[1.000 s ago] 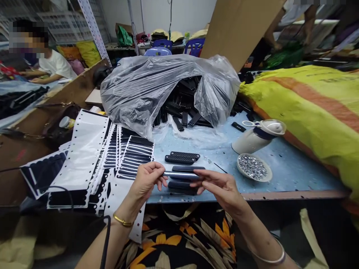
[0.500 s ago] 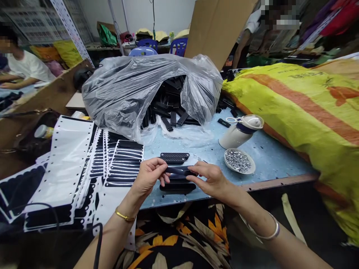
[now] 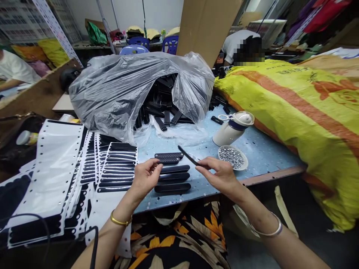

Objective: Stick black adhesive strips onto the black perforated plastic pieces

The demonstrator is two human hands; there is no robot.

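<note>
A thin dark strip [image 3: 187, 155] is pinched by its near end between thumb and fingers of my right hand [image 3: 217, 173], its far end tilted up to the left. My left hand [image 3: 146, 177] is half curled, with thumb and forefinger slightly apart and nothing visible between them. Just right of its fingertips lie several glossy black strips [image 3: 172, 178], roughly parallel on the blue tabletop [image 3: 196, 140]. Behind them sit black pieces with a perforated face [image 3: 168, 157]. On the left are white backing sheets [image 3: 60, 149] carrying rows of black strips [image 3: 117, 164].
A clear plastic bag [image 3: 106, 97] of black parts [image 3: 161, 99] spreads across the back. At right stand a white cup [image 3: 228, 130] and a bowl [image 3: 243, 164] of small shiny bits. A yellow sack [image 3: 303, 101] borders the right side. People sit beyond.
My left hand has let go of the dark strip, and my right hand has turned it up at an angle. The strips on the table are now uncovered. The view has shifted slightly right.
</note>
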